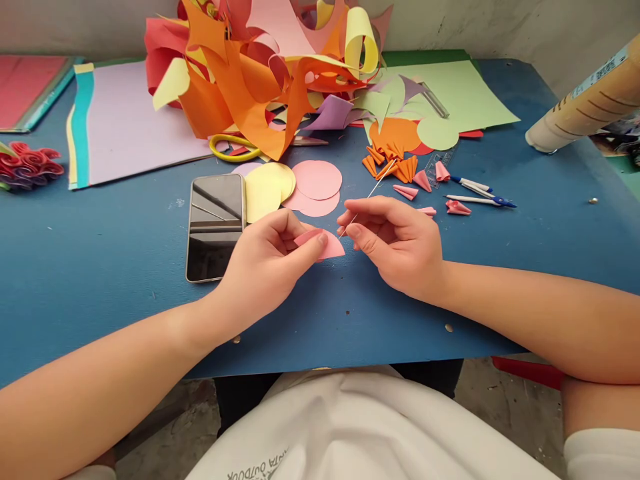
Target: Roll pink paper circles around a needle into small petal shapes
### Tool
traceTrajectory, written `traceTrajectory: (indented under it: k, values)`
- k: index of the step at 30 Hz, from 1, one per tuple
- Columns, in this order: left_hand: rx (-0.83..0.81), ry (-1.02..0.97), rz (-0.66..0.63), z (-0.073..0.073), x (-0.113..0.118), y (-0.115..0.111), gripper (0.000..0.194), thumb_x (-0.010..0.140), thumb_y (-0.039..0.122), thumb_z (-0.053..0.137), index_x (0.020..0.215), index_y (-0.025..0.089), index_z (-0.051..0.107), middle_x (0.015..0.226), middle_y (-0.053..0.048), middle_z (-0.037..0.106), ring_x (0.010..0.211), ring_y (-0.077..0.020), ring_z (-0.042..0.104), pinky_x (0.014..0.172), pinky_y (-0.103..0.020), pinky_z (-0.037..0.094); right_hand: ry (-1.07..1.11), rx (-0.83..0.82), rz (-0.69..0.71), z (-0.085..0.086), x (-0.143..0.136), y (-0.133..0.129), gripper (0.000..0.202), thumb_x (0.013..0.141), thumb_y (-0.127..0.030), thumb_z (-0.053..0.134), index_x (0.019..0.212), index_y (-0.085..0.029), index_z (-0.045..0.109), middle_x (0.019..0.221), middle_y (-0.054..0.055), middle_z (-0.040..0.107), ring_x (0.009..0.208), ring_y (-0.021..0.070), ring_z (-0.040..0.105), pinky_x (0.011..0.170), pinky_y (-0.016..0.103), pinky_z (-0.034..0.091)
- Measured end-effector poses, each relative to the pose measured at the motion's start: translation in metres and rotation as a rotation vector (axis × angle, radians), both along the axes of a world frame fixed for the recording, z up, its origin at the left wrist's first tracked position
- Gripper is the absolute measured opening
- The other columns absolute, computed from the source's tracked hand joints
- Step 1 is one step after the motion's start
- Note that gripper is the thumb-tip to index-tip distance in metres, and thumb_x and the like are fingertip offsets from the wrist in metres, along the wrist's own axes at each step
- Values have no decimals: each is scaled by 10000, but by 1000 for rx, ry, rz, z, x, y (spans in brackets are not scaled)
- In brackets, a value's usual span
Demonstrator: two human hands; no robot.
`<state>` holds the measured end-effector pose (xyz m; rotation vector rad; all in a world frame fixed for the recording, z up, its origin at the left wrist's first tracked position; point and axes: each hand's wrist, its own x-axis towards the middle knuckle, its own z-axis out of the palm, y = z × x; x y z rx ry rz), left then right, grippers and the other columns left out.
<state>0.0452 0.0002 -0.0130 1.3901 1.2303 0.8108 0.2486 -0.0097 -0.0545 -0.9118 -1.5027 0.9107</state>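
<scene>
My left hand point(265, 260) pinches a folded pink paper piece point(334, 247) between thumb and fingers, its rounded edge facing right. In my right hand point(403, 247) is a thin pale stick point(381, 179), slanting up and away, its lower end close to the pink paper. Whether the stick touches the paper I cannot tell. Beyond my hands lie pink paper circles point(316, 179) and yellow paper circles point(267, 190). Small rolled orange paper cones point(395, 163) sit in a cluster, with several pink cones point(423, 180) scattered near my right hand.
A phone point(215, 227) lies beside my left hand. Yellow-handled scissors point(233, 148) rest under a heap of paper scraps point(260, 80). A blue-and-white compass point(480, 193) is at right, near a glue bottle point(575, 110). Purple sheets point(140, 120) and a red ruffled paper flower point(33, 163) are at left.
</scene>
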Motion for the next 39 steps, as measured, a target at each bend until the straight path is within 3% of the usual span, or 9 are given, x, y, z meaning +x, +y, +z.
traceTrajectory:
  k: [7,14,21,26,29,35,39]
  values:
    - [-58,-175,-11,0,3,1,256,824,224,838,820,198,583,853,-20,784,861,-170,782,831,-293,614,3,-25,-75,-2,-2,1,176,987,-265,709,1141,-183,729,936,46,773,776,153,752,733,302,666]
    - [-103,-211,-8,-3,3,0,509,786,190,854,1183,231,539,838,24,745,850,-140,756,813,-265,604,-302,140,26,1,0,3,154,989,-170,666,1091,-199,779,956,54,824,822,173,761,795,318,655]
    - [-147,-215,-54,-2,2,-5,476,793,245,876,1155,219,568,901,-7,743,872,-157,763,791,-258,617,-173,-2,70,1,0,4,61,949,-192,732,978,-191,785,902,37,814,692,145,744,650,269,647]
    - [11,-105,-147,-3,1,-8,379,881,238,786,1204,235,589,863,15,693,839,-135,716,762,-236,594,-144,-26,53,-1,-1,4,40,943,-202,738,969,-192,768,907,42,808,703,148,740,660,279,646]
    - [51,-81,-191,-4,0,-9,244,902,231,757,1111,230,631,850,16,674,814,-123,684,754,-225,582,-131,-24,73,-2,-1,3,33,945,-209,745,964,-196,722,898,35,784,741,142,736,701,277,642]
    - [-75,-100,-120,-5,0,-4,317,797,257,847,945,226,569,826,16,681,746,-151,702,673,-255,565,71,-154,114,-2,-4,1,452,872,-378,858,954,-250,432,839,-27,737,758,139,743,729,280,641]
    - [-119,-117,-94,-4,0,-3,336,775,284,860,937,225,571,834,11,692,738,-152,697,656,-257,555,63,-163,136,-2,-4,1,506,881,-394,854,1143,-267,440,841,-29,771,745,146,759,754,298,642]
